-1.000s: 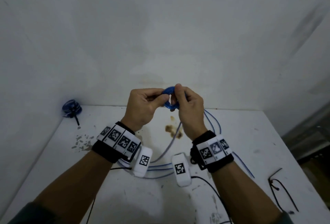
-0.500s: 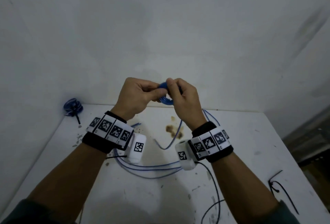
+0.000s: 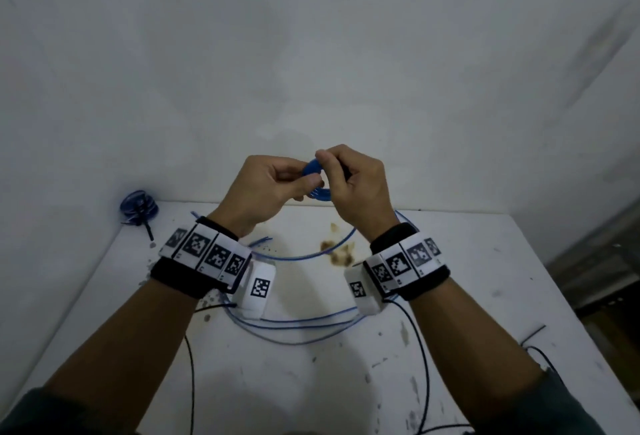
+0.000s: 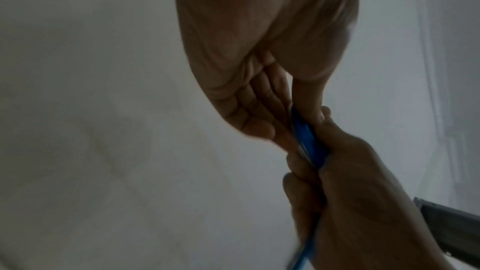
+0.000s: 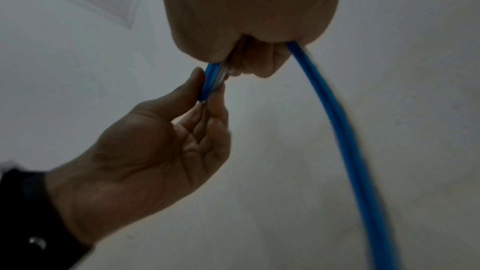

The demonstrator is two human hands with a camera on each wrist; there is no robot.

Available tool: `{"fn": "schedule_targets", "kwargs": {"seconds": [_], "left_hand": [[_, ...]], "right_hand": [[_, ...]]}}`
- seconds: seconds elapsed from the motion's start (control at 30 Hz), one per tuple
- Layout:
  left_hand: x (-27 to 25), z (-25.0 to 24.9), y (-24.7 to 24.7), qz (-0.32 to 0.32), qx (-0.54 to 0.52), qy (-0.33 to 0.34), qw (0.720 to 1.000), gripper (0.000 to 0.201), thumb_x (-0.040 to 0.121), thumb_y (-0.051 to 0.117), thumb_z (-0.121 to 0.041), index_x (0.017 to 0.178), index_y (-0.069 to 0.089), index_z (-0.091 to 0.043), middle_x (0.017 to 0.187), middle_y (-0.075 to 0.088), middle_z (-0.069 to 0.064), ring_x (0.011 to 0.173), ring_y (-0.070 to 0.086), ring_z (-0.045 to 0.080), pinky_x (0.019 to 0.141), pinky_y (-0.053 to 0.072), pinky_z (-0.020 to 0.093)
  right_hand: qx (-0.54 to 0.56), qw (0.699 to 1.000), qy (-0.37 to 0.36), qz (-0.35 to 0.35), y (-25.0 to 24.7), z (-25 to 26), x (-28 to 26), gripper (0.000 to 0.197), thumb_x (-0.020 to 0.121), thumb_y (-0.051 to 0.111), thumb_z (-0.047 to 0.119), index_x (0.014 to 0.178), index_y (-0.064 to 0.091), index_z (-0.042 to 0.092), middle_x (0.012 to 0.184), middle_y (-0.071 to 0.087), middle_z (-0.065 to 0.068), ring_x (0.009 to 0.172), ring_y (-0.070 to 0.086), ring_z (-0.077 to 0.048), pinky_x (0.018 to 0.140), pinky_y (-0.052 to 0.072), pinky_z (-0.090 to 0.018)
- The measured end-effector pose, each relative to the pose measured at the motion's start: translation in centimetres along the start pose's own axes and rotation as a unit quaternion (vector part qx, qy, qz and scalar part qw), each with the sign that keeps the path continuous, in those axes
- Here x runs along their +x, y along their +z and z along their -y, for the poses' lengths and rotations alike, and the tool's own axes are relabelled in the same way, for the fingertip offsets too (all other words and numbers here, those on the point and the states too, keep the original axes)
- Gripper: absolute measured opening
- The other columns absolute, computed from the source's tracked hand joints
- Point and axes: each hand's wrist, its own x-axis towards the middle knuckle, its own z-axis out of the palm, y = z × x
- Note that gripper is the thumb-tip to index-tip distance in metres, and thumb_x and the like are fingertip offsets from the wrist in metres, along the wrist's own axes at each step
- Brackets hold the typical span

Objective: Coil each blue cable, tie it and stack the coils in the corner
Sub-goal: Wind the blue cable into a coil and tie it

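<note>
A small coil of blue cable [image 3: 313,176] is held up in front of the wall, above the white table [image 3: 485,296]. My left hand [image 3: 277,181] pinches the coil [image 4: 306,141] between thumb and fingers. My right hand [image 3: 349,178] grips the same coil [image 5: 211,81] from the other side, and the loose cable [image 5: 345,130] runs out of its palm and down. The rest of that cable [image 3: 294,325] lies in wide loops on the table under my wrists. A tied blue coil [image 3: 138,209] sits in the far left corner.
Black ties [image 3: 533,334] lie near the table's right edge. Thin black wires [image 3: 424,358] from the wrist cameras trail over the near part of the table. A brown stain [image 3: 337,252] marks the middle. Walls close the back and left sides.
Both hands have lifted slightly and turned while working the coil. The loose cable on the table has shifted, with its loops drawn nearer the wrists.
</note>
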Motion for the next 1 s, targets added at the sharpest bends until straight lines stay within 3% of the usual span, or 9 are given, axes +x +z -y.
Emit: {"fn": "schedule_targets", "kwargs": {"seconds": [0.1, 0.2, 0.27, 0.47, 0.53, 0.67, 0.83, 0.93, 1.0], "left_hand": [[0.5, -0.8, -0.5, 0.014, 0.041, 0.016, 0.999, 0.007, 0.086, 0.073, -0.013, 0.091, 0.077, -0.013, 0.077, 0.076, 0.006, 0.068, 0.067, 0.014, 0.067, 0.053, 0.025], [0.2, -0.9, 0.4, -0.026, 0.014, 0.048, 0.998, 0.013, 0.084, 0.073, -0.007, 0.095, 0.075, -0.014, 0.071, 0.075, -0.005, 0.063, 0.067, 0.007, 0.064, 0.051, 0.017], [-0.1, -0.2, 1.3, -0.054, -0.020, 0.055, 0.997, 0.016, 0.085, 0.072, -0.004, 0.098, 0.074, -0.013, 0.071, 0.075, -0.006, 0.063, 0.069, 0.009, 0.063, 0.052, 0.017], [-0.9, 1.5, 4.1, -0.144, -0.130, 0.022, 0.981, 0.018, 0.087, 0.069, -0.004, 0.104, 0.072, -0.007, 0.074, 0.076, -0.002, 0.069, 0.071, 0.014, 0.067, 0.055, 0.023], [-0.9, 1.6, 4.6, -0.147, -0.150, 0.017, 0.978, 0.020, 0.086, 0.069, -0.008, 0.105, 0.073, -0.003, 0.079, 0.076, 0.004, 0.073, 0.072, 0.018, 0.069, 0.056, 0.027], [-0.8, 1.4, 4.6, -0.105, -0.187, -0.025, 0.976, 0.032, 0.081, 0.070, -0.022, 0.102, 0.073, 0.001, 0.088, 0.075, 0.014, 0.081, 0.071, 0.024, 0.077, 0.058, 0.034], [-0.7, 1.6, 1.4, 0.005, -0.078, -0.063, 0.995, 0.013, 0.087, 0.069, -0.011, 0.093, 0.075, -0.001, 0.084, 0.075, 0.015, 0.075, 0.072, 0.022, 0.074, 0.057, 0.029], [-0.9, 1.6, 0.7, 0.015, -0.086, -0.062, 0.994, 0.016, 0.085, 0.070, -0.017, 0.096, 0.075, -0.006, 0.087, 0.076, 0.012, 0.079, 0.072, 0.021, 0.073, 0.057, 0.028], [-0.8, 1.4, 0.8, 0.008, -0.085, -0.051, 0.995, 0.016, 0.085, 0.068, -0.019, 0.098, 0.075, -0.011, 0.090, 0.076, 0.010, 0.083, 0.071, 0.019, 0.071, 0.055, 0.026]], "right_hand": [[-0.023, 0.998, -0.027, 0.054, -1.0, 0.1, 0.9, 0.022, 0.097, 0.059, 0.014, 0.081, 0.071, 0.006, 0.061, 0.059, 0.003, 0.052, 0.048, -0.009, 0.053, 0.036, -0.018], [0.020, 0.997, 0.009, 0.070, -1.9, 0.1, 1.4, 0.028, 0.098, 0.060, 0.022, 0.076, 0.069, 0.006, 0.058, 0.058, -0.006, 0.052, 0.050, -0.022, 0.052, 0.039, -0.031], [0.037, 0.997, 0.027, 0.061, -2.1, 0.1, 1.1, 0.028, 0.097, 0.063, 0.023, 0.074, 0.070, 0.008, 0.059, 0.061, -0.004, 0.054, 0.055, -0.022, 0.054, 0.043, -0.030], [0.068, 0.991, 0.099, -0.059, -0.1, 0.0, -2.3, 0.025, 0.100, 0.056, 0.022, 0.084, 0.069, 0.009, 0.064, 0.060, -0.003, 0.059, 0.054, -0.024, 0.057, 0.045, -0.037], [0.098, 0.980, 0.133, -0.111, 1.0, 0.3, -2.9, 0.034, 0.103, 0.048, 0.025, 0.079, 0.062, 0.004, 0.064, 0.055, -0.010, 0.060, 0.049, -0.020, 0.057, 0.042, -0.035], [0.112, 0.966, 0.155, -0.175, 2.2, 0.7, -3.0, 0.042, 0.105, 0.041, 0.024, 0.070, 0.047, 0.000, 0.060, 0.044, -0.005, 0.057, 0.041, -0.012, 0.054, 0.036, -0.027], [0.016, 0.995, 0.102, 0.007, 0.1, -0.6, -1.8, 0.039, 0.102, 0.047, 0.025, 0.065, 0.042, 0.019, 0.056, 0.041, -0.005, 0.052, 0.034, -0.008, 0.051, 0.030, -0.021], [0.002, 0.994, 0.093, 0.063, -0.6, -0.5, -1.1, 0.038, 0.102, 0.050, 0.028, 0.067, 0.051, 0.015, 0.059, 0.049, -0.007, 0.054, 0.039, -0.007, 0.054, 0.032, -0.019], [0.010, 0.993, 0.091, 0.078, -0.6, -0.2, -1.0, 0.036, 0.102, 0.051, 0.029, 0.069, 0.056, 0.014, 0.060, 0.051, 0.002, 0.055, 0.042, -0.005, 0.056, 0.034, -0.017]]}}
